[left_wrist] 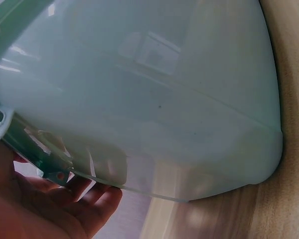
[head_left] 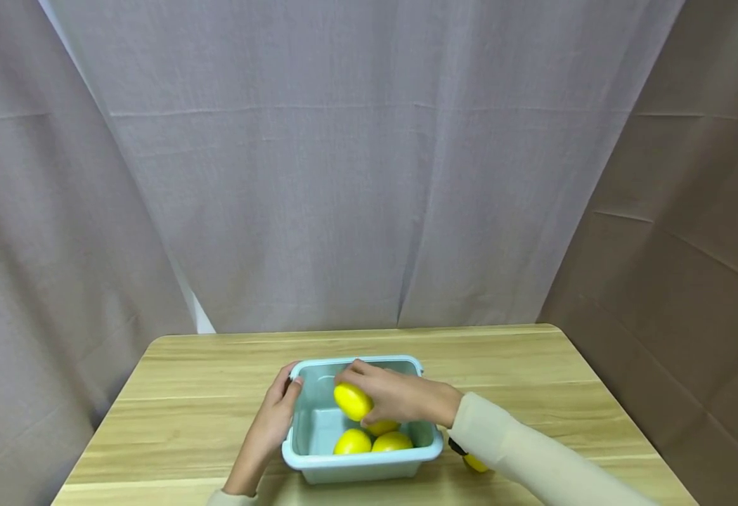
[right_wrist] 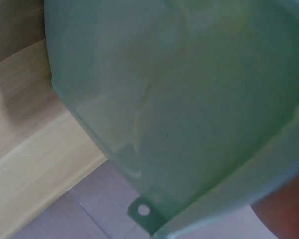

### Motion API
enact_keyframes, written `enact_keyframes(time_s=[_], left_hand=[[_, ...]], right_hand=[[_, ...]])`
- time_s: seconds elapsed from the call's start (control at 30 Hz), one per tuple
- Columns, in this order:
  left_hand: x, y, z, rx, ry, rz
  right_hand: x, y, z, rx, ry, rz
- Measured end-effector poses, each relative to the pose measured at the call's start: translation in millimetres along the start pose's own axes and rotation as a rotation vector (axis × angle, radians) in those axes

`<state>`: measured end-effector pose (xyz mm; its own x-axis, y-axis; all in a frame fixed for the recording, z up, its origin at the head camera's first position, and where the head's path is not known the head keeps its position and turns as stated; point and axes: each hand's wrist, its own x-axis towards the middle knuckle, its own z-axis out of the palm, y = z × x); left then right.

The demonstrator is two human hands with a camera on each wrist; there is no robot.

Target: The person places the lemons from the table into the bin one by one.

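A pale green plastic bin (head_left: 363, 462) stands on the wooden table, with several yellow lemons (head_left: 353, 442) inside at its near right. Over the bin's interior my right hand (head_left: 394, 393) grips another lemon (head_left: 352, 400) between thumb and fingers. My left hand (head_left: 274, 407) holds the bin's far left rim, thumb on top. In the left wrist view, the curled fingers (left_wrist: 107, 199) of that hand touch the outside of the bin (left_wrist: 164, 109). The right wrist view is mostly filled by the bin's side (right_wrist: 189, 119); the held lemon is hidden there.
One more lemon (head_left: 475, 463) lies on the table to the right of the bin, partly covered by my right sleeve (head_left: 521, 450). The wooden table (head_left: 211, 393) extends on both sides of the bin. Grey curtains (head_left: 344, 211) hang behind its back edge.
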<state>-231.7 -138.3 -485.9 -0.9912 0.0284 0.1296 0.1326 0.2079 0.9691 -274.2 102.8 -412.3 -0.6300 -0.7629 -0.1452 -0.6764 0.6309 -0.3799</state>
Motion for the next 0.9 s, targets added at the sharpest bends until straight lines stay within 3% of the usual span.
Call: enact_keyframes(time_s=[0.3,0.63,0.9], left_hand=[[1.8,-1.9,0.4,0.004,0.000,-0.004],[1.5,-2.2,0.3,0.011,-0.002,0.016],[1.7,-1.6,0.2,0.004,-0.002,0.008]], right_hand=[[10.2,-2.1,7.0,-0.217,-0.014,-0.010],[13.2,4.3,17.4,-0.353,-0.036,-0.178],[13.1,5.3,25.4,-0.442,-0.005,-0.233]])
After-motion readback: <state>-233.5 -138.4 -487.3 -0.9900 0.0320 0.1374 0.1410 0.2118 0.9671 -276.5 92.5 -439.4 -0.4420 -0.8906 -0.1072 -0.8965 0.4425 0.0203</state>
